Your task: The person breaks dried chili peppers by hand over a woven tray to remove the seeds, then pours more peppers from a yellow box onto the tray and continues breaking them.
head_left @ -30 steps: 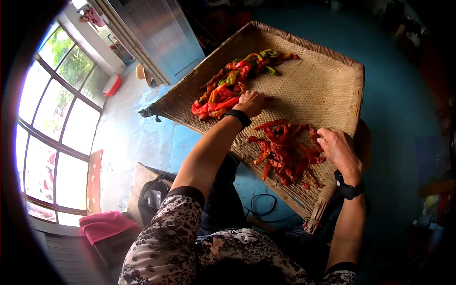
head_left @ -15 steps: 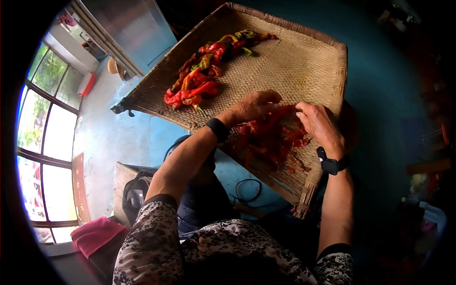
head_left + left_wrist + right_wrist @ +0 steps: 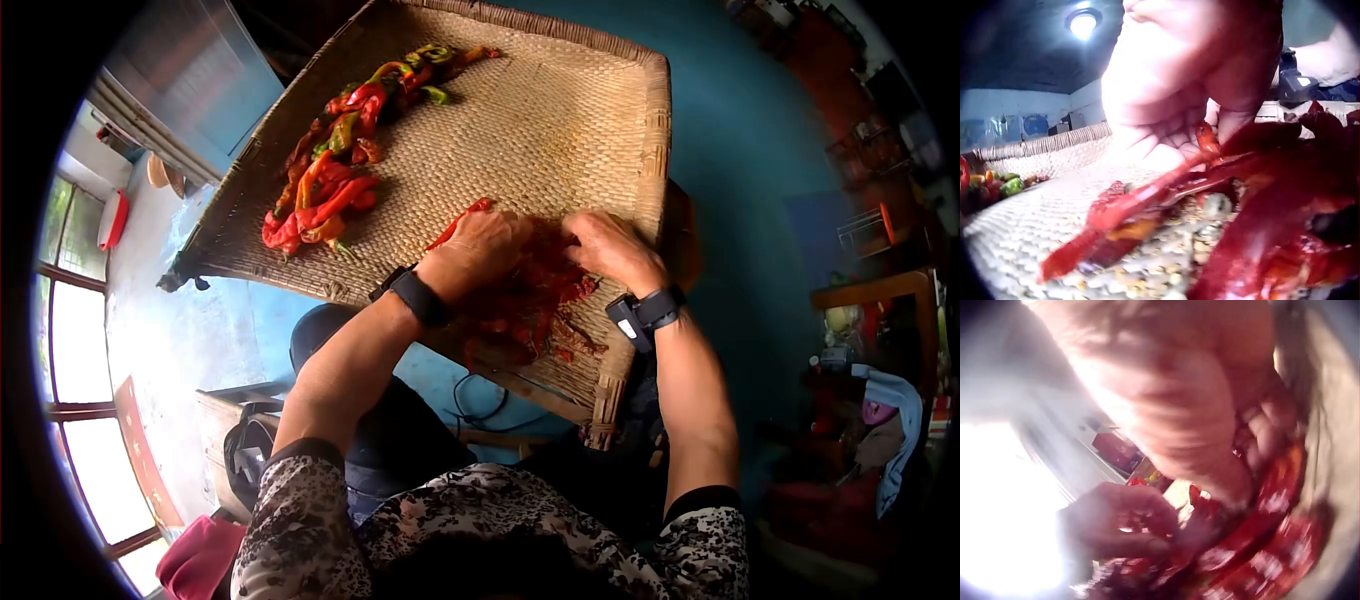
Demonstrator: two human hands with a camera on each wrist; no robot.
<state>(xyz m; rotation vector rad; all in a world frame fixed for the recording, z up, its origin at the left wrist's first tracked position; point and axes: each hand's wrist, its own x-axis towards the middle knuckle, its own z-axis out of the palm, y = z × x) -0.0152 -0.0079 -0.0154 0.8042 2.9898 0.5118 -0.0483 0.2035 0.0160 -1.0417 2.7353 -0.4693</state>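
A heap of dried red chili peppers (image 3: 515, 315) lies at the near corner of a woven bamboo tray (image 3: 560, 130). My left hand (image 3: 487, 245) reaches into the heap from the left, fingers curled on some dried peppers; one red pepper sticks out past its knuckles. In the left wrist view, its fingers (image 3: 1163, 147) curl beside the red pods, with pale seeds scattered on the weave. From the other side my right hand (image 3: 610, 243) grips peppers at the heap's right edge. The right wrist view is blurred, showing curled fingers (image 3: 1266, 434) against the red pods.
Fresher red, orange and green peppers (image 3: 335, 185) form a long row along the tray's left side. A raised rim (image 3: 655, 130) borders the right. Beyond stand a wooden bench (image 3: 225, 430), a pink cloth (image 3: 200, 555) and, at right, a cluttered shelf area (image 3: 875, 330).
My left hand has left the fresher peppers and moved right to the dried heap, beside my right hand. The head view has shifted, so the tray appears farther left and higher.
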